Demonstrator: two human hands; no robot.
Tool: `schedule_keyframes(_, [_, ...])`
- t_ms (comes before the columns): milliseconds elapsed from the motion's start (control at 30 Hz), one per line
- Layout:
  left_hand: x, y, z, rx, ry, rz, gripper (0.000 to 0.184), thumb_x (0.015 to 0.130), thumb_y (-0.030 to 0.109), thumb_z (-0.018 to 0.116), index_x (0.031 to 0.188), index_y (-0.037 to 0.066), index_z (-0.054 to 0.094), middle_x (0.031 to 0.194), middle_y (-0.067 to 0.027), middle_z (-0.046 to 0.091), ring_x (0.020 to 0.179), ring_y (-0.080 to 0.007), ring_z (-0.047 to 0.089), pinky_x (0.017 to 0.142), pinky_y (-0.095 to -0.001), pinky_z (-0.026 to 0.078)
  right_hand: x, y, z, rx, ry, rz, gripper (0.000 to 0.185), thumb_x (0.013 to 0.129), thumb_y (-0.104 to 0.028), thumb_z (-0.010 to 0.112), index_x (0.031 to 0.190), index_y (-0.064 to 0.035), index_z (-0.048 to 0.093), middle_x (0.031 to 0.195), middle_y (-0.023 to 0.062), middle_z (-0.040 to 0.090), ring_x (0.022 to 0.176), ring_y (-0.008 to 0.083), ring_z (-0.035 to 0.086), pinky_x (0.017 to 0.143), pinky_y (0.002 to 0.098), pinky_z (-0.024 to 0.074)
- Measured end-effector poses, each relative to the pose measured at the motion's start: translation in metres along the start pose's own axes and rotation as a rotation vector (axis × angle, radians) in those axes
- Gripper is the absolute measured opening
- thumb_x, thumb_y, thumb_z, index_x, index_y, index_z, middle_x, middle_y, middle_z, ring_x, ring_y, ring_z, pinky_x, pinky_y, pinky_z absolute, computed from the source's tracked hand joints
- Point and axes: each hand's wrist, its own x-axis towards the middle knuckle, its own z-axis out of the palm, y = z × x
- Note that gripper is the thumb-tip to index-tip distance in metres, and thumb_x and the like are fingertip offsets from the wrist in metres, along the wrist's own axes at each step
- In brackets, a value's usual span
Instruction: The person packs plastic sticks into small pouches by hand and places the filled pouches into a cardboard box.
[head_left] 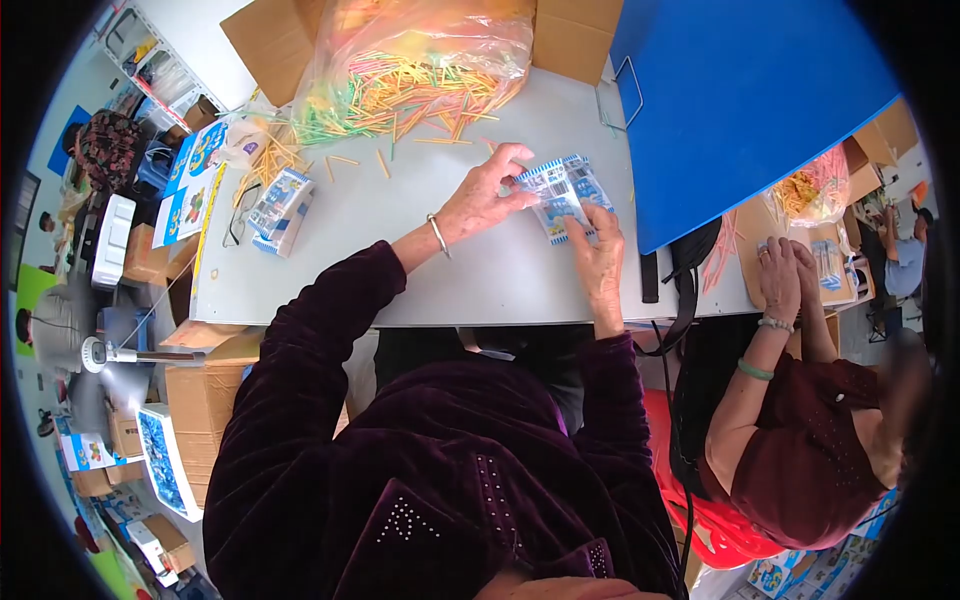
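Note:
A few blue-and-white printed plastic packets (560, 188) overlap one another over the grey table, in front of my body. My left hand (484, 195) has its thumb and fingers at the left edge of the upper packet, pinching it. At the lower right, my right hand (601, 250) is closed on the packets, thumb in front and fingers at their edge. How many packets there are cannot be made out. Left of my hands, a small pile of similar packets (279, 208) lies on the table. Behind my hands, loose thin coloured sticks (425, 95) spill from a large clear bag (430, 30).
Eyeglasses (238, 218) lie beside the left pile. Cardboard flaps (575, 38) flank the bag. A blue panel (730, 110) stands on the right, with a black strap (690, 270) below it. Beyond it, a co-worker's hands (785, 275) are at another table. A small fan (95, 354) stands left.

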Motion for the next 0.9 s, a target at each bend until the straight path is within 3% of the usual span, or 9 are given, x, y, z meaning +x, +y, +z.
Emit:
schedule_keyframes(67, [0.003, 0.008, -0.005, -0.011, -0.003, -0.076, 0.024, 0.079, 0.013, 0.064, 0.098, 0.002, 0.053, 0.084, -0.0094, 0.062, 0.075, -0.0183, 0.059, 0.065, -0.0313, 0.046, 0.003, -0.004, -0.007, 0.185, -0.160, 0.017, 0.016, 0.077, -0.008, 0.065, 0.092, -0.0020, 0.061, 0.082, 0.0041, 0.061, 0.077, 0.0119, 0.052, 0.066, 0.0243, 0.0411])
schedule_keyframes(133, [0.009, 0.009, -0.013, 0.144, -0.307, -0.111, 0.020, 0.081, 0.011, 0.063, 0.095, -0.001, 0.056, 0.085, -0.0074, 0.061, 0.078, -0.0121, 0.057, 0.071, -0.0269, 0.046, 0.007, -0.014, -0.015, 0.245, -0.243, 0.076, 0.015, 0.078, -0.008, 0.065, 0.091, -0.0014, 0.061, 0.082, 0.0028, 0.061, 0.075, 0.0095, 0.050, 0.066, 0.0235, 0.0404])
schedule_keyframes(167, [0.009, 0.012, -0.013, 0.145, -0.306, -0.115, 0.020, 0.081, 0.011, 0.063, 0.095, -0.001, 0.056, 0.085, -0.0074, 0.061, 0.078, -0.0121, 0.057, 0.071, -0.0269, 0.046, 0.009, -0.019, -0.018, 0.303, -0.319, 0.136, 0.014, 0.078, -0.008, 0.065, 0.090, -0.0008, 0.061, 0.081, 0.0014, 0.061, 0.074, 0.0071, 0.049, 0.066, 0.0228, 0.0398])
schedule_keyframes(367, [0.008, 0.019, 0.002, 0.170, -0.235, 0.024, 0.018, 0.081, 0.011, 0.061, 0.094, -0.001, 0.057, 0.077, -0.0092, 0.061, 0.069, -0.0129, 0.057, 0.066, -0.0262, 0.046, 0.009, -0.028, -0.019, 0.392, -0.267, 0.280, 0.013, 0.080, -0.009, 0.064, 0.088, 0.0006, 0.061, 0.072, -0.0030, 0.057, 0.065, 0.0029, 0.044, 0.057, 0.0200, 0.0364])
schedule_keyframes(567, [0.010, 0.022, 0.003, 0.287, -0.296, 0.014, 0.014, 0.080, 0.010, 0.060, 0.088, -0.001, 0.058, 0.072, -0.0130, 0.061, 0.065, -0.0182, 0.059, 0.061, -0.0277, 0.046, 0.009, -0.021, -0.025, 0.396, -0.336, 0.298, 0.013, 0.081, -0.010, 0.063, 0.074, 0.0011, 0.059, 0.060, -0.0076, 0.045, 0.057, 0.0011, 0.036, 0.047, 0.0192, 0.0277])
schedule_keyframes(700, [0.011, 0.015, 0.003, 0.388, -0.290, 0.143, 0.012, 0.079, 0.011, 0.061, 0.083, 0.000, 0.058, 0.068, -0.0157, 0.058, 0.061, -0.0267, 0.058, 0.056, -0.0328, 0.044, 0.009, -0.030, -0.027, 0.462, -0.333, 0.328, 0.017, 0.081, -0.010, 0.063, 0.070, 0.0006, 0.057, 0.058, -0.0079, 0.043, 0.056, 0.0010, 0.034, 0.046, 0.0195, 0.0265])
schedule_keyframes(767, [0.010, 0.005, 0.004, 0.444, -0.272, 0.210, 0.012, 0.079, 0.011, 0.061, 0.082, 0.000, 0.058, 0.067, -0.0164, 0.057, 0.061, -0.0295, 0.057, 0.055, -0.0346, 0.043, 0.010, -0.031, -0.029, 0.385, -0.396, 0.359, 0.016, 0.081, -0.012, 0.062, 0.079, 0.0044, 0.061, 0.060, -0.0010, 0.052, 0.058, 0.0034, 0.043, 0.049, 0.0220, 0.0363])
schedule_keyframes(900, [0.008, 0.003, 0.003, 0.464, -0.238, 0.287, 0.014, 0.079, 0.012, 0.061, 0.081, -0.001, 0.057, 0.067, -0.0172, 0.055, 0.063, -0.0312, 0.056, 0.057, -0.0362, 0.043, 0.015, -0.033, -0.024, 0.362, -0.401, 0.316, 0.016, 0.081, -0.011, 0.062, 0.080, 0.0049, 0.060, 0.060, -0.0001, 0.053, 0.059, 0.0038, 0.044, 0.050, 0.0223, 0.0366])
